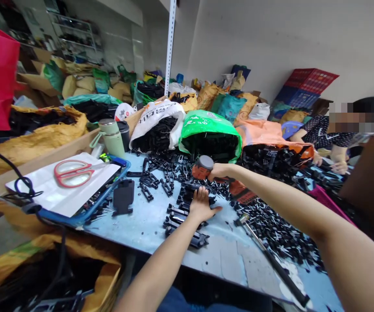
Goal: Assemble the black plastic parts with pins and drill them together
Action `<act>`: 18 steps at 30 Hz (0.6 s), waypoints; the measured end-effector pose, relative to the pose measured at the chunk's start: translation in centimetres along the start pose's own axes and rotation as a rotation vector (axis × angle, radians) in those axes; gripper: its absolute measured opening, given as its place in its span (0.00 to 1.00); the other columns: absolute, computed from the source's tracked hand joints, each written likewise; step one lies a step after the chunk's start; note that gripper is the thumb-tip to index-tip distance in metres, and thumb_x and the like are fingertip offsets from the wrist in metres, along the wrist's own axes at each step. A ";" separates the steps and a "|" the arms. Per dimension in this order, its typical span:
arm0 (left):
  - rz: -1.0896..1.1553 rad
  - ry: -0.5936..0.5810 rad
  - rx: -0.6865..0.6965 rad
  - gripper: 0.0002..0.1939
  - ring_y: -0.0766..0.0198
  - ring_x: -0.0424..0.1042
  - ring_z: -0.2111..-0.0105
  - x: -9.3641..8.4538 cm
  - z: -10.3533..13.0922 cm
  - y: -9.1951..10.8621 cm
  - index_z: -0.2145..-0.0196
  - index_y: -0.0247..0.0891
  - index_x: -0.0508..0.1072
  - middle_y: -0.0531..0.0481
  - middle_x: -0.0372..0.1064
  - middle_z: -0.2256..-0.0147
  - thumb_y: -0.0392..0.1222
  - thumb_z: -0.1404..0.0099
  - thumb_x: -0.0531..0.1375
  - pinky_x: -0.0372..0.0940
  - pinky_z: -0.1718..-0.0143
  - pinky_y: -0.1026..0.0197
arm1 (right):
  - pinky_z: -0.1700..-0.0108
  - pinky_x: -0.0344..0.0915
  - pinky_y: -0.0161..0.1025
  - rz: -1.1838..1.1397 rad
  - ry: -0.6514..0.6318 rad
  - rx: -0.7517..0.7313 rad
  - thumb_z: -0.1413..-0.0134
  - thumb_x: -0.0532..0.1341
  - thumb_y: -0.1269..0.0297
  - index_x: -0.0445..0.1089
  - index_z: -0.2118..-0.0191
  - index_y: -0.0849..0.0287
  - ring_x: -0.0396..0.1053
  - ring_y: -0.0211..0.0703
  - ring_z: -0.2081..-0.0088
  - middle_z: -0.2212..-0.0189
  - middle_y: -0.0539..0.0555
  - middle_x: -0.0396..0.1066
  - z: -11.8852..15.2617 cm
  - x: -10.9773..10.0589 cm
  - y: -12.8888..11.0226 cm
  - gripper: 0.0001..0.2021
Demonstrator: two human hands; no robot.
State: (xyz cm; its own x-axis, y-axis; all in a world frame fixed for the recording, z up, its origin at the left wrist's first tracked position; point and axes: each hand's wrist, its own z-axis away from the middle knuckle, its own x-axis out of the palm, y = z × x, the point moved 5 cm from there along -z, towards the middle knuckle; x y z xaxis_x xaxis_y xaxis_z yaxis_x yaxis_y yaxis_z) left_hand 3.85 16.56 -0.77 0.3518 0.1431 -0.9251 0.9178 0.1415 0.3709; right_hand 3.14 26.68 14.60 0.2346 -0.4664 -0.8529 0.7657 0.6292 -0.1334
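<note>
- Black plastic rail-shaped parts [187, 237] lie side by side in a row on the light-blue tabletop [147, 215], just in front of the person; the far ones are partly covered by the person's left hand [203, 208].
- The step in hand looks like fastening: an orange power tool with a round grey end [203, 167] stands at the far end of the row, apparently being used on one of these parts. Its working tip is hidden, so contact cannot be told.
- The next move seems to call for a steady part under the left hand and a well-aimed tool, with the fingers clear of the tip.
- The left hand is spread palm down, fingers extended and thumb well out to the side, resting on the far parts rather than gripping around them.
- The right hand [221, 172] is closed around the power tool's handle.
- Right of the row lies a long-handled hammer [268, 253], untouched, beside a heap of small black pieces and silvery pins [281, 232].
</note>
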 end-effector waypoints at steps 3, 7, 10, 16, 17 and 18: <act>0.026 -0.004 0.013 0.52 0.50 0.28 0.37 0.3 -0.1 0.0 0.38 0.23 0.41 0.38 0.33 0.36 0.72 0.45 0.34 0.31 0.38 0.48 | 0.77 0.58 0.32 0.091 -0.121 -0.063 0.67 0.61 0.67 0.71 0.76 0.66 0.63 0.37 0.78 0.82 0.50 0.65 -2.7 0.1 -2.9 0.08; 0.080 0.036 0.022 0.55 0.50 0.25 0.37 0.3 -0.1 0.0 0.38 0.21 0.41 0.36 0.31 0.36 0.73 0.46 0.34 0.30 0.38 0.48 | 0.78 0.57 0.32 0.199 -0.219 -0.113 0.69 0.60 0.69 0.70 0.78 0.67 0.63 0.38 0.78 0.84 0.50 0.64 -3.7 0.4 -4.7 0.07; 0.112 0.033 0.005 0.55 0.48 0.25 0.37 0.1 0.0 0.1 0.39 0.21 0.41 0.35 0.31 0.37 0.74 0.47 0.35 0.30 0.38 0.47 | 0.77 0.57 0.32 0.240 -0.235 -0.141 0.68 0.58 0.69 0.72 0.74 0.68 0.63 0.38 0.78 0.82 0.51 0.65 -3.0 0.7 -5.1 0.10; 0.124 0.025 0.008 0.54 0.46 0.32 0.38 -0.6 0.1 0.1 0.39 0.23 0.45 0.35 0.35 0.37 0.74 0.48 0.38 0.32 0.39 0.45 | 0.79 0.57 0.32 0.257 -0.264 -0.187 0.67 0.58 0.65 0.72 0.70 0.68 0.64 0.39 0.78 0.79 0.53 0.68 -0.6 1.5 -5.3 0.15; 0.121 0.013 0.008 0.54 0.45 0.33 0.38 -0.7 0.0 0.1 0.39 0.23 0.45 0.34 0.36 0.37 0.74 0.48 0.38 0.32 0.39 0.45 | 0.79 0.57 0.32 0.260 -0.281 -0.193 0.67 0.58 0.65 0.72 0.70 0.68 0.64 0.39 0.78 0.79 0.52 0.68 -0.4 1.8 -5.4 0.14; 0.120 0.003 0.005 0.55 0.45 0.34 0.38 -0.7 -0.2 0.1 0.39 0.23 0.45 0.34 0.37 0.37 0.75 0.48 0.38 0.33 0.39 0.45 | 0.79 0.57 0.32 0.265 -0.293 -0.197 0.67 0.58 0.65 0.72 0.71 0.67 0.64 0.39 0.78 0.80 0.52 0.67 -0.3 2.2 -5.5 0.14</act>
State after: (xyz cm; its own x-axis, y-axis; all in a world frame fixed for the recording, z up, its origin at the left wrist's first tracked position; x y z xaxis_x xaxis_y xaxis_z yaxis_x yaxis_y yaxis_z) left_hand 3.67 16.68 -0.09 0.4591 0.1614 -0.8736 0.8698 0.1185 0.4789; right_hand -0.70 22.39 13.37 0.5891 -0.4114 -0.6955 0.5340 0.8442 -0.0471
